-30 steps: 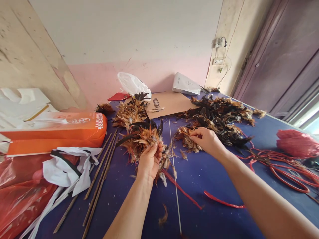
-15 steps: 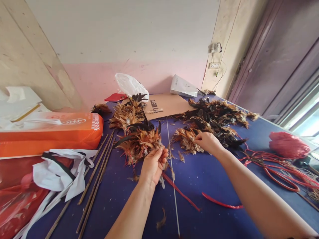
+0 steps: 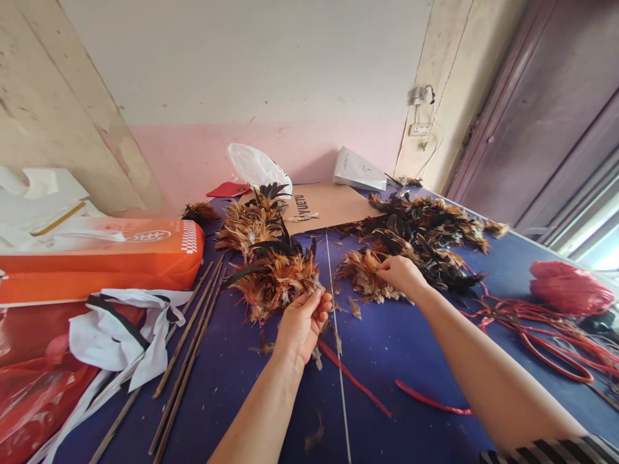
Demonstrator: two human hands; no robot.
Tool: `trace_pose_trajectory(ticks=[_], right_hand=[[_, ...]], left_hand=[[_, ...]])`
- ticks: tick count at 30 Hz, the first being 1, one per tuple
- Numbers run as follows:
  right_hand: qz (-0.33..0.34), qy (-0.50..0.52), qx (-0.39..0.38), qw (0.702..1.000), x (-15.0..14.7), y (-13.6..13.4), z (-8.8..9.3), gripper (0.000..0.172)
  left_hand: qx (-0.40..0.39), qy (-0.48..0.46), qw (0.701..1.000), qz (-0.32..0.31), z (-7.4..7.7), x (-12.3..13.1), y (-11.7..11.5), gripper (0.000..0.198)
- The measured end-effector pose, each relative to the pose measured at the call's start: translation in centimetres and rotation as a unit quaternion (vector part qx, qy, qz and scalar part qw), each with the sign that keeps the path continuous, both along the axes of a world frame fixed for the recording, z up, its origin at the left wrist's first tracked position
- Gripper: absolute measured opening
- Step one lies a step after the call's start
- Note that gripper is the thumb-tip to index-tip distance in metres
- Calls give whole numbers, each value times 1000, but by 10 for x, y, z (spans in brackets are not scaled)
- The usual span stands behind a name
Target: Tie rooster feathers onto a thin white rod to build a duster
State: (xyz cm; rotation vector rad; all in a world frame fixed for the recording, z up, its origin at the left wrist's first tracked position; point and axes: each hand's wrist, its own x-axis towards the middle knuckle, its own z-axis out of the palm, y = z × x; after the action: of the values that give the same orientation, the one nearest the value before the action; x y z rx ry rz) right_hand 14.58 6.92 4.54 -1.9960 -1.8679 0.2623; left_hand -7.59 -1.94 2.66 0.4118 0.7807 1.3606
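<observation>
My left hand (image 3: pixel 304 322) is closed in a pinch, thumb against the bent fingers, on what looks like small feathers at the near edge of a brown and black feather bundle (image 3: pixel 278 280). Red strands show at that bundle's left side. To the right, my right hand (image 3: pixel 403 277) has its fingertips pinched together in a small pile of brown feathers (image 3: pixel 362 274). Its fingers partly hide what they grip. Right behind it lies a larger heap of dark feathers (image 3: pixel 420 222). Another feather bundle (image 3: pixel 249 222) stands behind the left one.
Thin sticks (image 3: pixel 188 361) lie on the blue table (image 3: pixel 232 412), beside white cloth strips (image 3: pixel 116 335) and an orange bag (image 3: pixel 97 267). Red strips (image 3: pixel 430 397) and red cord (image 3: pixel 536 322) lie rightward, near a pink plastic bundle (image 3: pixel 568 288). Cardboard (image 3: pixel 333 206) lies at the back.
The whole view has shifted slightly. Both hands stay at nearly the same places among the feathers; a striped sleeve now shows at the lower right.
</observation>
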Motion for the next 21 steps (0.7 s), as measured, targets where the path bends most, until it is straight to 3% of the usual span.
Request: trace_pose_trajectory(ticks=[6, 10, 12, 16, 21], right_hand=[[-29, 246, 5, 969, 18, -1, -5, 22], [-67, 483, -10, 873, 23, -4, -3, 19], [-73, 533, -18, 843, 26, -5, -3, 20], [-65, 581, -23, 811, 30, -10, 0, 19], [-34, 658, -65, 750, 23, -31, 2, 11]], left_hand=[[-7, 7, 1000, -11, 0, 2, -2, 5], [-7, 13, 1000, -23, -4, 3, -1, 4], [-2, 17, 999, -28, -6, 3, 0, 5], [0, 27, 999, -46, -10, 2, 0, 6], [-18, 35, 996, -77, -9, 6, -4, 5]])
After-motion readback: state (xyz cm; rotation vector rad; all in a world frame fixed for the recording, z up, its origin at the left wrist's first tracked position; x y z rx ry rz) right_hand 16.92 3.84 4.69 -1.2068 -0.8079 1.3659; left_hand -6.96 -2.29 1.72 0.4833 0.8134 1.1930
